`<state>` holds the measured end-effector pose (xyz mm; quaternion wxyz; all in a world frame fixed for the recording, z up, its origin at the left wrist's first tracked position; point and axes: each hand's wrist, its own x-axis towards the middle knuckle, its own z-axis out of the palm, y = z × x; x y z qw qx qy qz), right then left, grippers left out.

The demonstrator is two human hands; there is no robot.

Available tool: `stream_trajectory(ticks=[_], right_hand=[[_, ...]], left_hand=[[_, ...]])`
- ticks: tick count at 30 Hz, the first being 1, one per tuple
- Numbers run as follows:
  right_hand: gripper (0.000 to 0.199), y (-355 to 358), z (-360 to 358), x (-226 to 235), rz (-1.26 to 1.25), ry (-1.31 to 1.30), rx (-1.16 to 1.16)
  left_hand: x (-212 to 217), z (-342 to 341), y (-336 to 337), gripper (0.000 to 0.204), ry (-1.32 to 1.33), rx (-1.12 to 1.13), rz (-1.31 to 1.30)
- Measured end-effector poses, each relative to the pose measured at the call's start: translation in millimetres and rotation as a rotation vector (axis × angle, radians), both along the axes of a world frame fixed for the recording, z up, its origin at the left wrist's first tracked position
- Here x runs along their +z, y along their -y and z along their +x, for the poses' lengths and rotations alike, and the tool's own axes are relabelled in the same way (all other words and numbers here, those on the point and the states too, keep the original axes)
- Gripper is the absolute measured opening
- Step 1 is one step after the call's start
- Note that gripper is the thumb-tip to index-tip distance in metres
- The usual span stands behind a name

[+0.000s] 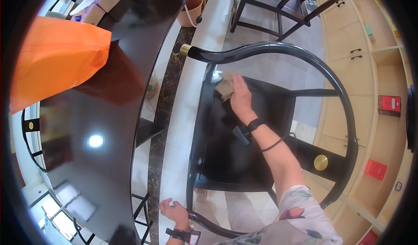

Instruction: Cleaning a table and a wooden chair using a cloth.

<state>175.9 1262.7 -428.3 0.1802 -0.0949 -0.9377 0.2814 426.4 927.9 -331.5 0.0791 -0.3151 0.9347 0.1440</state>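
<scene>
My right hand presses a brownish cloth onto the seat of a dark, glossy wooden armchair. The cloth lies at the seat's far left corner, bunched under closed fingers. Lower down, my left hand curls over the near end of the chair's armrest, hiding its tip. The opposite armrest end carries a brass cap, and a round brass plate sits on the backrest. Both wrists wear black straps with small devices, and a thin cord loops by the right forearm.
Left of the chair stands a long dark table with an orange bag and tissue packs. A bucket is on the floor beyond. Another dark chair stands at the back. Pale wooden cabinets line the right side.
</scene>
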Motion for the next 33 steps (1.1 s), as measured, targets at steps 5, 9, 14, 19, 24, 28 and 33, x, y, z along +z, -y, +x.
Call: stream_trajectory(ticks=[5,9,14,19,24,28,33], right_hand=[[0.06,7,-11,-4,0.215,0.488,0.245],[0.068,22,-24,-41,0.353,0.395,-0.002],[0.046,-16,-16,-49,0.43,0.24,-0.01],[0.044,-137,92,-58,0.449,0.347,-0.526],[0.046,-130,125,-83,0.438,0.318,-0.76],[0.042,11,24,-34,0.281,0.045,-0.258],[0.045,92,33,-43,0.147,0.084,0.237]], left_hand=[[0,3,7,0.015,-0.011,-0.087,-0.017],[1,5,5,0.016,0.008,-0.065,0.046],[7,1,5,0.018,0.092,-0.012,0.092],[9,-1,7,0.011,0.045,-0.02,0.032],[8,-4,6,0.015,0.077,-0.01,0.072],[7,-3,9,0.012,0.091,-0.005,0.039],[5,-1,6,0.013,0.08,-0.02,0.07]])
